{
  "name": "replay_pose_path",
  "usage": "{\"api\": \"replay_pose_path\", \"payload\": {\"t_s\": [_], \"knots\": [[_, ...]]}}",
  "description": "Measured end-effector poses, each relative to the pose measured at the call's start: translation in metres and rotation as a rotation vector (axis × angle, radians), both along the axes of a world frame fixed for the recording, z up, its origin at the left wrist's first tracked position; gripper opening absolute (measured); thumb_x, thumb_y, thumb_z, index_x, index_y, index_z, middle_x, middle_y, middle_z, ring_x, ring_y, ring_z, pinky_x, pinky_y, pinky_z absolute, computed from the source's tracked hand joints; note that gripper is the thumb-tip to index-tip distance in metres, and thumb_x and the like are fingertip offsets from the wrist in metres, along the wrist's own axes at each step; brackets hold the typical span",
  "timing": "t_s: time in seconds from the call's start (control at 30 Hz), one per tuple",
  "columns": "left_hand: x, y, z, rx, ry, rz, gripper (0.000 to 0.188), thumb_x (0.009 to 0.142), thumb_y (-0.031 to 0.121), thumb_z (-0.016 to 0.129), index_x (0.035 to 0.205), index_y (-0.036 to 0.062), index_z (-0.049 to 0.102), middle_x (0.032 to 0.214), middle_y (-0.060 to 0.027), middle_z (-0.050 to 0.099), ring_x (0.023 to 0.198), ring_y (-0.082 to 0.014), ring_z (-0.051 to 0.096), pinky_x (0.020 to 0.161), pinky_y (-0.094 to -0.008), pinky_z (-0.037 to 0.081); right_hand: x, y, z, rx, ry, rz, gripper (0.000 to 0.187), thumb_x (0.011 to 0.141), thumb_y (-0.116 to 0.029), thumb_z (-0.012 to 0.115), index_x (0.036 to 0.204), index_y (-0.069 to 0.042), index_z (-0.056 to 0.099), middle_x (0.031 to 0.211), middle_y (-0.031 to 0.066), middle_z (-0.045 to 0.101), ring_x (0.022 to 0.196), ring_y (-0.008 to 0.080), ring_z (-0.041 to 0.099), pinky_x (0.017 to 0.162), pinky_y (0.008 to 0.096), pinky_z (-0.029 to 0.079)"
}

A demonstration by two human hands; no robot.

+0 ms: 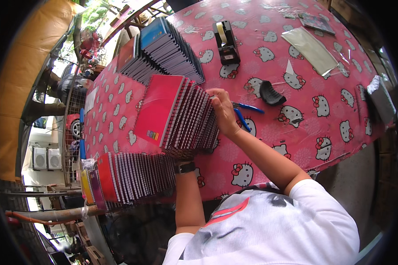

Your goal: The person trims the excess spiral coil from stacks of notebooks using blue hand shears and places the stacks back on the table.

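A tall stack of red-covered spiral notebooks (161, 108) leans in the middle of the table, its wire bindings facing right. My right hand (224, 112) presses against the stack's right side, with thumb and fingers bent on the notebooks' edges. My left hand (181, 155), below a black wristwatch, is at the stack's near end; its fingers are hidden under and behind the notebooks. A second row of spiral notebooks (135, 176), with red, purple and yellow covers, lies beside my left forearm. Blue-handled pliers (247, 110) lie just right of my right hand.
Beyond the stack stand blue-covered notebooks (157, 35) and red-covered ones (130, 55). A tape dispenser (227, 44), a curved black piece (272, 93) and a clear plastic packet (311, 51) lie on the pink patterned tablecloth (269, 132). A grey-white box (380, 101) stands at the right edge.
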State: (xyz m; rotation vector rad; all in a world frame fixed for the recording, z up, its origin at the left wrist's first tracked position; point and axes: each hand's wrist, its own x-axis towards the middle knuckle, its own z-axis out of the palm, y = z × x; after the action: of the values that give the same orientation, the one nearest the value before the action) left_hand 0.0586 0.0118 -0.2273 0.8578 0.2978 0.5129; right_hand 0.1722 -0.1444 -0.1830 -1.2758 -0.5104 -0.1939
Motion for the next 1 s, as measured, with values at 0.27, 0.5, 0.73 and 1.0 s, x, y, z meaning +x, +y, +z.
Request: {"api": "replay_pose_path", "payload": {"t_s": [0.27,0.5,0.73,1.0], "knots": [[0.003,0.009,0.031,-0.007,-0.091,0.034,0.091,0.085,0.072,0.032,0.137,-0.0025,0.028,0.134,-0.02,0.042,0.116,-0.0299,0.051,0.096,-0.0434,0.045,0.018,0.024,0.033,0.155,0.04,0.043,0.045,0.1,-0.038,0.037,0.077,-0.002,0.052,0.067,0.0014,0.047,0.065,0.0092,0.042,0.06,0.0254,0.037],[0.006,0.012,0.042,0.005,-0.154,0.102,0.092,0.085,0.072,0.032,0.138,-0.0027,0.027,0.134,-0.0201,0.042,0.115,-0.0297,0.051,0.096,-0.0429,0.046,0.017,0.024,0.038,0.202,0.002,0.093,0.042,0.099,-0.035,0.038,0.078,0.0,0.051,0.064,0.007,0.047,0.06,0.0172,0.045,0.059,0.0301,0.04],[-0.014,0.005,0.081,-0.026,-0.217,0.002,0.092,0.085,0.073,0.031,0.138,-0.0029,0.027,0.135,-0.0195,0.041,0.116,-0.0289,0.051,0.096,-0.0426,0.046,-0.023,-0.045,0.055,0.01,-0.303,0.064,0.016,0.082,-0.015,0.059,0.077,0.0,0.054,0.067,0.0093,0.051,0.064,0.0253,0.051,0.061,0.0338,0.042],[-0.001,0.024,0.05,0.917,0.074,0.239,0.069,0.095,0.059,0.024,0.136,0.0045,0.035,0.128,-0.0124,0.049,0.112,-0.0246,0.052,0.095,-0.0389,0.046,-0.057,-0.033,0.037,-0.335,-0.231,0.567,0.022,0.081,-0.018,0.061,0.068,-0.001,0.056,0.055,0.0148,0.048,0.045,0.0252,0.048,0.046,0.0348,0.039]]}}
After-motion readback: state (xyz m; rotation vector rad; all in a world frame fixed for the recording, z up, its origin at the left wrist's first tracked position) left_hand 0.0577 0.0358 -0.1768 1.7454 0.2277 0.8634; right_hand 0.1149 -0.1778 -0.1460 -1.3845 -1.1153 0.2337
